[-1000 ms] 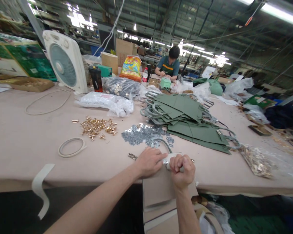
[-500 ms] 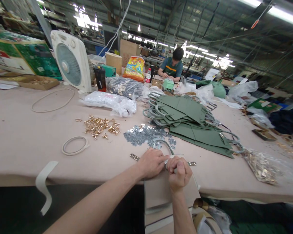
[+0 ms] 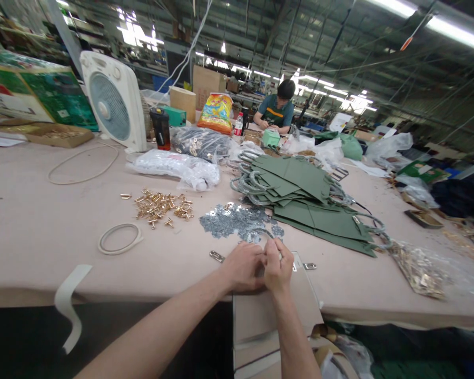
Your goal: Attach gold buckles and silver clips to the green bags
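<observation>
A beige-lined bag panel (image 3: 276,310) lies across the table edge and hangs down in front of me, with a curved grey-green handle (image 3: 263,230) at its top. My left hand (image 3: 244,267) rests at the panel's upper left, fingers bent inward. Right against it, my right hand (image 3: 278,265) is closed, thumb and fingers pinched together. Whatever the fingertips hold is hidden. One slotted metal plate (image 3: 217,256) sticks out left of my hands; another metal plate (image 3: 310,266) lies at the panel's right edge. Small grey metal plates (image 3: 229,221) are heaped just beyond.
Gold-coloured fittings (image 3: 158,205) and a tape roll (image 3: 119,239) lie to the left. Green bag panels (image 3: 300,181) are stacked at the right, near a bag of metal parts (image 3: 418,271). Behind stand a fan (image 3: 114,100) and a tumbler (image 3: 160,129). A co-worker (image 3: 276,110) sits across.
My right hand has shifted slightly left and turned, closing up against my left hand. A small metal piece on the panel to its right has come into sight.
</observation>
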{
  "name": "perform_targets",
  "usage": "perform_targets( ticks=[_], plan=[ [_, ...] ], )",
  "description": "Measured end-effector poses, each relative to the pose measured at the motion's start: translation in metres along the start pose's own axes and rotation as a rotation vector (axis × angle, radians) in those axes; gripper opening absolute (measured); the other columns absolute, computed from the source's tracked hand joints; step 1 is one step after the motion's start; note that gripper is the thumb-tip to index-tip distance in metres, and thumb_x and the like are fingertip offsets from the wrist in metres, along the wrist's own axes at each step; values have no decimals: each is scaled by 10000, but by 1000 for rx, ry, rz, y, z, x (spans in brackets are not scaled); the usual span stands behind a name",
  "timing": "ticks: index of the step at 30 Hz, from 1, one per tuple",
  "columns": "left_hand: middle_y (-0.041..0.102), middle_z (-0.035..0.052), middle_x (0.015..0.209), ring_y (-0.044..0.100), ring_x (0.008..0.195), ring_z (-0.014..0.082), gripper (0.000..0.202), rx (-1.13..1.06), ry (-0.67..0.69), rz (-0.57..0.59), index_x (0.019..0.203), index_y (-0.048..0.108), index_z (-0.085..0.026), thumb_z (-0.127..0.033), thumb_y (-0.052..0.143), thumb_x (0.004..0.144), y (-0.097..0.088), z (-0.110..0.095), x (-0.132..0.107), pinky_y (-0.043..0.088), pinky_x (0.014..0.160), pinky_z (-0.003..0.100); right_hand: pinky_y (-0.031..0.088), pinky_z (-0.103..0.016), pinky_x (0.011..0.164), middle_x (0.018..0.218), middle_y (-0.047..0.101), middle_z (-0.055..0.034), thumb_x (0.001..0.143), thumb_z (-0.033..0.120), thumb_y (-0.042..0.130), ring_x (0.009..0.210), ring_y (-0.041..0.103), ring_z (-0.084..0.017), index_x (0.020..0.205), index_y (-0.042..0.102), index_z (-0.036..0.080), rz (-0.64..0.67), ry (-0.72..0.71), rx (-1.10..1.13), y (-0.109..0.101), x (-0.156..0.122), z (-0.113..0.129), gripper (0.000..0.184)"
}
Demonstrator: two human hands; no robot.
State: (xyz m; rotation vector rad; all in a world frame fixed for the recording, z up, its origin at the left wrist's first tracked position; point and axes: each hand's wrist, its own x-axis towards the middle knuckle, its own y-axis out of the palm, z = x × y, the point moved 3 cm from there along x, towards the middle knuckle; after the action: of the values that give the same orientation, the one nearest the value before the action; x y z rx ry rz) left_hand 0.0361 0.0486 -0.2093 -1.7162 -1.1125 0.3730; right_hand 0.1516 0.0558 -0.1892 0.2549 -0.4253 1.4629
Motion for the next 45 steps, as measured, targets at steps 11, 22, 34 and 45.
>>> perform_targets(
  ticks=[11,22,34,45],
  plan=[
    [686,34,988,635,959,258,510,5,-44,-8,1129,701,-288,-689,691,813,2,3,2,430,866,385,233,-194,349,484,404,77,987,448,573,363,317,-68,658,493,209,51,167,370,-14,30,-3,415],
    [710,49,1006,650,989,275,454,-11,-64,-32,1024,724,-263,-665,692,815,2,1,4,445,881,397,294,-246,437,515,416,57,996,440,537,457,375,-102,622,484,218,202,105,94,-4,26,-12,439],
    [675,53,974,626,961,265,602,38,-60,-26,1220,707,-290,-724,682,804,2,0,2,448,881,401,234,-212,382,514,386,80,1003,385,509,388,278,-77,677,470,220,23,120,482,-32,19,-10,367],
    [677,50,914,628,915,263,457,40,-66,-28,968,713,-248,-672,694,798,3,0,4,440,851,388,273,-254,430,516,424,48,1033,426,522,430,378,-101,630,503,214,129,-16,323,-9,14,8,456]
  ],
)
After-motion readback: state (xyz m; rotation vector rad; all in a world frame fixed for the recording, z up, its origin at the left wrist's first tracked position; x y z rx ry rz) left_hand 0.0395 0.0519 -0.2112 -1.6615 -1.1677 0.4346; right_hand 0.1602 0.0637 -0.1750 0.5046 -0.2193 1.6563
